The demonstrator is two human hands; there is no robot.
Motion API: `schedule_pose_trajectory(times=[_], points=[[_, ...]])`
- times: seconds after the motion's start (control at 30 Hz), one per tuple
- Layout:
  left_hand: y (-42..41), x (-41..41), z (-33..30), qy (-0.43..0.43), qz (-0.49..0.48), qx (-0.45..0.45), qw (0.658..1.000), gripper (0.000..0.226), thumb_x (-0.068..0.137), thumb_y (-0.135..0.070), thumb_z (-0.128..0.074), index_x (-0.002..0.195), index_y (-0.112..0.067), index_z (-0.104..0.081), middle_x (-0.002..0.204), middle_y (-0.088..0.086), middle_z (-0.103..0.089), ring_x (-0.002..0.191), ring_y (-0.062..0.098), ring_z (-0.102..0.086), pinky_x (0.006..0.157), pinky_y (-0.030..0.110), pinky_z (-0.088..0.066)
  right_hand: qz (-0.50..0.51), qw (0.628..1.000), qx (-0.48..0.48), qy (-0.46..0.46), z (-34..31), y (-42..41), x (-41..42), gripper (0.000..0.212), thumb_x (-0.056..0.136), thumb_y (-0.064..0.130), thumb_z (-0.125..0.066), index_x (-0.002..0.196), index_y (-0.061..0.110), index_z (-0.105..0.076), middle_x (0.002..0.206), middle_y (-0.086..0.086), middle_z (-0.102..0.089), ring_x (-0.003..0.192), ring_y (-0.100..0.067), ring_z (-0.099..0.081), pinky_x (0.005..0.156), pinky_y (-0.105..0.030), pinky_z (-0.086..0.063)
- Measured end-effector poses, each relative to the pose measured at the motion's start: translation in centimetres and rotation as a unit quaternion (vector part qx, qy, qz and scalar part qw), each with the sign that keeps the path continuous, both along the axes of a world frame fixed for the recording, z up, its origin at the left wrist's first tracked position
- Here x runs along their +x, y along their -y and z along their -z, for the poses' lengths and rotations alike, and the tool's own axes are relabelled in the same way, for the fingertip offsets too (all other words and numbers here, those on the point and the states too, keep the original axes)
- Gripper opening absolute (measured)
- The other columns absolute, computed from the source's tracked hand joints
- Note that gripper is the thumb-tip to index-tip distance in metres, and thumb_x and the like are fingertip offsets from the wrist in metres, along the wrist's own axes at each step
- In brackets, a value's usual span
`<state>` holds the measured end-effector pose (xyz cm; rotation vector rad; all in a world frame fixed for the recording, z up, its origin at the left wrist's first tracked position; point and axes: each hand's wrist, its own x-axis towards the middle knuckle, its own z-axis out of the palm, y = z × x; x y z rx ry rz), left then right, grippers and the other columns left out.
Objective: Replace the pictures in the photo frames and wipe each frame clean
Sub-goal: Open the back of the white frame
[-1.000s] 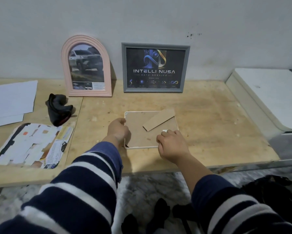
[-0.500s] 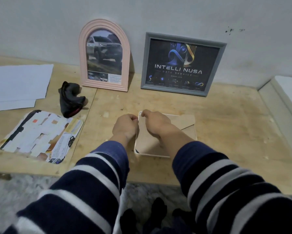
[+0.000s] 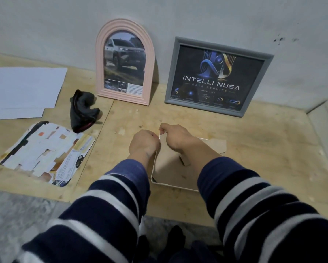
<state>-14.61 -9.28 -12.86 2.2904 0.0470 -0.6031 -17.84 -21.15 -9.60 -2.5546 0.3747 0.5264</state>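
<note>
Probably light, stiff and glass-fronted, the white frame (image 3: 171,184) lies face-down beneath both hands; left hand (image 3: 143,143) and right hand (image 3: 175,136) pinch its far-left corner, best held by its rim

We note a white frame (image 3: 170,184) face-down on the bench, brown backing up. Pink arched frame (image 3: 124,61) and grey frame (image 3: 217,76) lean upright against the wall.

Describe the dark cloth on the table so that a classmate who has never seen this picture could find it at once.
Start at the pink arched frame leaning on the wall at the back of the wooden table. Just in front of its lower left corner lies a crumpled black cloth, between the white sheets and the cut-up magazine page. It alone is soft, bunched and black; its neighbours are flat paper.
</note>
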Motion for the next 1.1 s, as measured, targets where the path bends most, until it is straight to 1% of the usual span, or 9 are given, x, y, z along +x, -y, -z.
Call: schedule_pose_trajectory(times=[0.17,0.27,0.37,0.53,0.67,0.77,0.87,0.97,1.1], points=[[-0.1,0.0,0.3,-0.025,-0.021,-0.041,0.999,0.020,0.082,-0.013,-0.059,0.065,-0.017,-0.069,0.074,0.004,-0.071,0.076,0.025,-0.066,0.074,0.030,-0.055,-0.009,1.000,0.006,-0.014,-0.3,-0.3,1.0,0.025,0.088,0.000,-0.030,0.096,0.018,-0.046,0.100,-0.009,-0.048,0.084,-0.028,-0.043,0.068,-0.030,-0.034],[-0.6,0.0,0.7,-0.069,-0.040,-0.113,0.990,0.022,0.089,-0.011,-0.062,0.068,-0.018,-0.068,0.060,0.002,-0.065,0.064,0.021,-0.060,0.072,0.029,-0.052,0.003,1.000,0.013,-0.011,0.0,-0.4,1.2,0.025,0.087,0.001,-0.030,0.093,0.018,-0.047,0.100,-0.008,-0.049,0.085,-0.027,-0.044,0.069,-0.030,-0.035],[-0.9,0.0,1.1,-0.073,-0.039,-0.129,0.988,0.026,0.091,-0.013,-0.061,0.068,-0.019,-0.068,0.055,0.000,-0.062,0.058,0.018,-0.056,0.069,0.029,-0.048,0.017,1.000,0.018,-0.010,0.1,-0.5,1.4,0.024,0.087,0.001,-0.030,0.091,0.018,-0.047,0.100,-0.008,-0.051,0.084,-0.027,-0.044,0.067,-0.030,-0.035],[-1.0,-0.2,0.9,-0.043,-0.026,-0.103,0.993,0.024,0.088,-0.016,-0.065,0.066,-0.025,-0.069,0.064,-0.003,-0.067,0.068,0.020,-0.064,0.077,0.031,-0.056,0.033,0.999,0.030,-0.008,0.3,-0.6,1.7,0.023,0.086,0.001,-0.031,0.089,0.017,-0.047,0.099,-0.008,-0.052,0.084,-0.026,-0.044,0.067,-0.030,-0.035],[-0.8,-0.1,0.0,-0.026,-0.015,-0.084,0.996,0.012,0.079,-0.015,-0.062,0.076,-0.025,-0.067,0.077,-0.002,-0.070,0.078,0.023,-0.069,0.079,0.041,-0.058,0.052,0.998,0.044,-0.004,0.4,-0.5,1.9,0.023,0.087,0.003,-0.032,0.089,0.018,-0.050,0.101,-0.007,-0.053,0.087,-0.026,-0.046,0.071,-0.030,-0.036],[-0.4,-0.4,-0.6,-0.022,0.001,-0.067,0.997,0.020,0.070,-0.012,-0.050,0.074,-0.026,-0.065,0.082,-0.002,-0.069,0.081,0.027,-0.069,0.079,0.043,-0.059,0.073,0.995,0.060,0.012,0.1,-0.4,1.9,0.025,0.087,0.002,-0.033,0.087,0.016,-0.054,0.108,-0.010,-0.058,0.094,-0.028,-0.050,0.082,-0.034,-0.043],[0.1,-0.7,-1.1,-0.025,0.007,-0.044,0.999,0.020,0.073,-0.006,-0.054,0.071,-0.025,-0.061,0.086,-0.001,-0.068,0.088,0.025,-0.065,0.086,0.038,-0.055,0.111,0.991,0.066,0.040,-0.1,0.0,1.6,0.030,0.087,0.001,-0.036,0.092,0.013,-0.063,0.113,-0.012,-0.060,0.102,-0.031,-0.055,0.091,-0.037,-0.048],[0.5,-0.9,-1.4,-0.017,0.005,-0.035,0.999,0.018,0.076,-0.007,-0.057,0.071,-0.023,-0.061,0.086,-0.001,-0.067,0.088,0.024,-0.063,0.087,0.036,-0.053,0.112,0.993,-0.011,0.038,-0.1,0.8,1.1,0.032,0.088,0.006,-0.038,0.104,0.014,-0.065,0.114,-0.009,-0.062,0.100,-0.029,-0.057,0.090,-0.038,-0.050],[0.7,-1.3,-1.4,-0.015,-0.016,-0.035,0.999,0.020,0.078,-0.006,-0.054,0.073,-0.024,-0.061,0.093,0.000,-0.066,0.092,0.023,-0.061,0.090,0.032,-0.050,0.079,0.985,-0.154,0.026,-0.2,2.1,0.1,0.039,0.091,0.022,-0.033,0.118,0.021,-0.062,0.122,-0.008,-0.055,0.112,-0.030,-0.047,0.093,-0.043,-0.037]])
